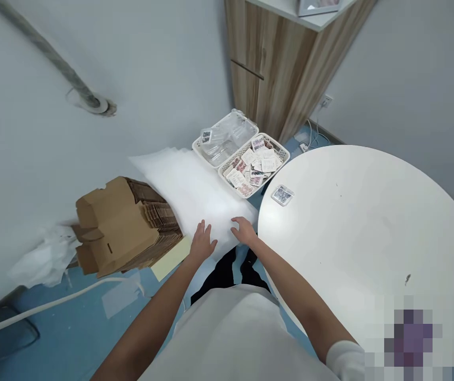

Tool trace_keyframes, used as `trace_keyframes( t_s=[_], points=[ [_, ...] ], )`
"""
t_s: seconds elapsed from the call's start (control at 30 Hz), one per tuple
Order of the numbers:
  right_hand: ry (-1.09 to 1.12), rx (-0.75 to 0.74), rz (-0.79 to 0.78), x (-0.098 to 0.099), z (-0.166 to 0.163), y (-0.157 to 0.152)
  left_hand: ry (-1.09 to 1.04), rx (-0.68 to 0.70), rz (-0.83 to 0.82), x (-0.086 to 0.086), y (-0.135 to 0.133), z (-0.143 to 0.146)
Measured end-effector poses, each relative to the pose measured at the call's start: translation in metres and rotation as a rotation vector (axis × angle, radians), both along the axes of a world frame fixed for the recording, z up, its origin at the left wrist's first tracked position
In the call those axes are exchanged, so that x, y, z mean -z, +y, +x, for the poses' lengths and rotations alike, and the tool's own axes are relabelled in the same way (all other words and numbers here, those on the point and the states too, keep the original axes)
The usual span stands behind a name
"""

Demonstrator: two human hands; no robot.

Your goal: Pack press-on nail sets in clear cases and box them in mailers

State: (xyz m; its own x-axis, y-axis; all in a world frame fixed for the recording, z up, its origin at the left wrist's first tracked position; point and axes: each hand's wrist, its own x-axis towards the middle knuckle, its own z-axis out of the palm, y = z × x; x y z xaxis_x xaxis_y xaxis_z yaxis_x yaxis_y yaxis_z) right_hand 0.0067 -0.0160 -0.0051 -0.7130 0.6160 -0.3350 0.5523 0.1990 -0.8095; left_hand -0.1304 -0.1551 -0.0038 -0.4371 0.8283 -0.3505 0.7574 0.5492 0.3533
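My left hand (203, 242) is over the front part of a stack of white foam sheets (195, 185), its fingers spread and nothing in them. To its right, my right hand (244, 231) is over the same sheets beside the table's rim, fingers apart and slightly bent, holding nothing. Whether either hand presses on the sheets, I cannot tell. Beyond the sheets, a white basket (244, 196) holds many small printed cards (261, 161). Behind it, another white basket (196, 150) contains clear plastic boxes (227, 143).
A round white table (354, 222) fills the right, with a small clear case (282, 195) near its left edge. Flattened cardboard boxes (119, 227) stand at left by the wall. A wooden cabinet (274, 63) is behind. A pale hose (52, 304) crosses the blue floor.
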Motion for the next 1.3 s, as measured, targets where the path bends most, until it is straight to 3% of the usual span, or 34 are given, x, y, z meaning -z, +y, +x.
trace_keyframes(
  t_s=[0.2,0.4,0.57,0.7,0.9,1.1,1.2,1.3],
  points=[
    [-0.072,-0.16,0.026,0.005,-0.051,0.011,-0.042,-0.017,0.011,0.005,0.011,-0.021],
    [-0.21,0.017,0.059,0.018,-0.083,0.003,-0.214,-0.078,-0.116,0.016,0.02,-0.035],
    [-0.235,0.159,0.251,0.015,-0.09,-0.003,-0.276,-0.099,-0.038,0.02,0.014,-0.04],
    [-0.289,0.239,0.262,0.007,-0.097,0.004,-0.322,-0.075,-0.005,0.019,0.012,-0.046],
    [-0.293,0.237,0.232,-0.005,-0.095,0.001,-0.307,-0.06,-0.021,0.01,0.013,-0.056],
    [-0.275,0.215,0.413,-0.004,-0.097,-0.001,-0.282,0.036,-0.077,0.002,0.012,-0.058],
    [-0.205,0.296,0.3,0.002,-0.115,0.009,-0.294,0.057,-0.087,0.003,0.009,-0.056],
    [-0.228,0.52,0.055,0.012,-0.136,0.023,-0.297,0.082,-0.127,0.004,0.005,-0.055]
  ],
)
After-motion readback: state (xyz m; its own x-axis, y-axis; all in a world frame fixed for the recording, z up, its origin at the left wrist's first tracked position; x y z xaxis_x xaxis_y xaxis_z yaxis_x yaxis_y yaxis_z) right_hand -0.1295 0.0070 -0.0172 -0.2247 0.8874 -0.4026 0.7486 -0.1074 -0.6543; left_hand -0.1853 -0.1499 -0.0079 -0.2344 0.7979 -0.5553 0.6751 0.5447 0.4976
